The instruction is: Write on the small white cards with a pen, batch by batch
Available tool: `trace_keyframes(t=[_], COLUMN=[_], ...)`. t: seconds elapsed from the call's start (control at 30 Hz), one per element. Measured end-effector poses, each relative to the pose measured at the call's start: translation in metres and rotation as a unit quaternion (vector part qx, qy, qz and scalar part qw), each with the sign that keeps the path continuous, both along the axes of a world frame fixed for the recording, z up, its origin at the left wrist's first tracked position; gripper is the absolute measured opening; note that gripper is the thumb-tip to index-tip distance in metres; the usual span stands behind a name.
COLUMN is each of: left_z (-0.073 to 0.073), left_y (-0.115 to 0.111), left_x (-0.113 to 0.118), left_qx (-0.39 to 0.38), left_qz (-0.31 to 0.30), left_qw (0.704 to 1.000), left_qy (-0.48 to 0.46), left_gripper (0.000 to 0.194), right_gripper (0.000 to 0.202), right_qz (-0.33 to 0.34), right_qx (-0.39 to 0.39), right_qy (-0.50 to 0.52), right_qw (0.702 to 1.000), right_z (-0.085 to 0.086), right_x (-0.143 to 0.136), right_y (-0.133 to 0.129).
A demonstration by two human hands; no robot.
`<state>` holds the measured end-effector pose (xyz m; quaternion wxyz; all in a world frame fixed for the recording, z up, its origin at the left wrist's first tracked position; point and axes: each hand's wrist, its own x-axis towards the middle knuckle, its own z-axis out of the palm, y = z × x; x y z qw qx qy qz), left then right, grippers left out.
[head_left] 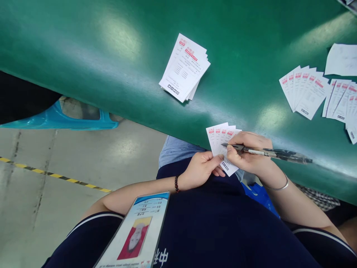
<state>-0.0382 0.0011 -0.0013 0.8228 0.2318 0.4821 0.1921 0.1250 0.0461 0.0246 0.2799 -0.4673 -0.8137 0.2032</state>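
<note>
In the head view, my left hand [205,167] pinches a small fan of white certificate cards [217,143] at its lower edge, thumb on top. The cards overlap at the table's near edge, their red "CERTIFICATE" headings showing side by side. My right hand [249,152] is closed around a dark-tipped pen [259,150] with a patterned barrel. The pen's tip is over the fanned cards; whether it touches the paper I cannot tell. Farther up the table lies a loose stack of similar cards [184,70].
The green table [125,67] spans the view. At right lie a fan of cards [305,91], more fanned cards [338,100] and a white sheet [343,59]. A blue stool [83,121] stands left. My badge [136,230] hangs in front of me.
</note>
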Motion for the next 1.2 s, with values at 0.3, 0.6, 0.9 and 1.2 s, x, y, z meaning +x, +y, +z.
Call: trace_keyframes(t=[0.3, 0.6, 0.9, 1.2], left_z=[0.001, 0.0, 0.0, -0.001], left_y=[0.0, 0.0, 0.0, -0.001], left_x=[0.0, 0.002, 0.002, 0.002], left_qx=[-0.003, -0.009, -0.003, 0.009], left_qz=[0.005, 0.008, 0.008, 0.002], left_qw=[1.0, 1.0, 1.0, 1.0], left_qy=[-0.003, 0.007, 0.009, 0.018], left_gripper=[0.035, 0.028, 0.028, 0.028], right_gripper=[0.009, 0.007, 0.008, 0.009], right_qz=[-0.005, -0.048, -0.069, -0.057], right_qx=[-0.015, -0.117, -0.083, -0.047], right_qy=[0.006, 0.108, 0.062, 0.041], right_qw=[1.0, 0.986, 0.992, 0.996], right_z=[-0.004, 0.004, 0.001, 0.0], right_x=[0.002, 0.009, 0.014, 0.008], right_y=[-0.002, -0.005, -0.019, -0.014])
